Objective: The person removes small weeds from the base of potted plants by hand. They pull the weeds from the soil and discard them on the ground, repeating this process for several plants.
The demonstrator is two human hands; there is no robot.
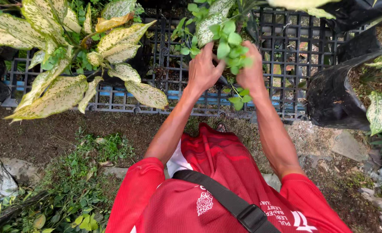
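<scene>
Both my arms reach forward over a black plastic grid rack (286, 47). My left hand (203, 69) and my right hand (250, 69) are closed around a small leafy green plant (227, 45) with round bright leaves, one hand on each side of it. The plant's stems and whatever pot it sits in are hidden behind my hands. A few of its leaves (238, 101) hang below my right wrist.
A large plant with cream-speckled leaves (65, 56) spreads over the rack at left. A black nursery bag (335, 95) of soil with another speckled plant stands at right. Below the rack lie bare soil, weeds (78, 185) and flat stones (348, 146).
</scene>
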